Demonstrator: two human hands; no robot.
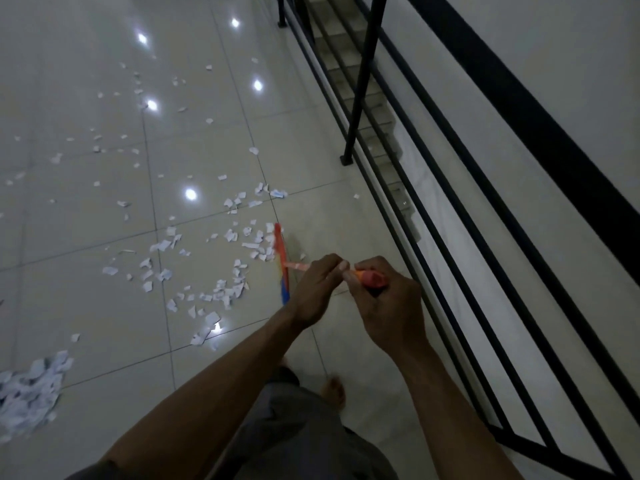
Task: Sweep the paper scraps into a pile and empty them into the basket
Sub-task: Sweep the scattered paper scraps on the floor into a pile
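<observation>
The broom (282, 268) is held by both hands near the black railing (433, 216). The left hand (320, 289) is curled round the handle just behind the broom head. The right hand (388, 303) is clenched round the orange handle end (374, 279), and the two hands touch. Most of the handle is hidden by the fingers; only a short pale stretch is seen between the left hand and the head. The head is viewed edge-on and is blurred, so only red, yellow and blue bands are made out. Whether the bristles touch the floor (86, 306) cannot be told. The paper scraps (221, 292) are scattered over the glossy tiles to the left of the head, the nearest just beside it, and a thinner scatter reaches far up the floor. A gathered pile (31, 393) is located at the lower left, well apart from the broom, and is cut off by the frame edge. A bare foot (335, 389) is seen between the forearms. Stairs (349, 64) are dimly visible through the railing bars.
</observation>
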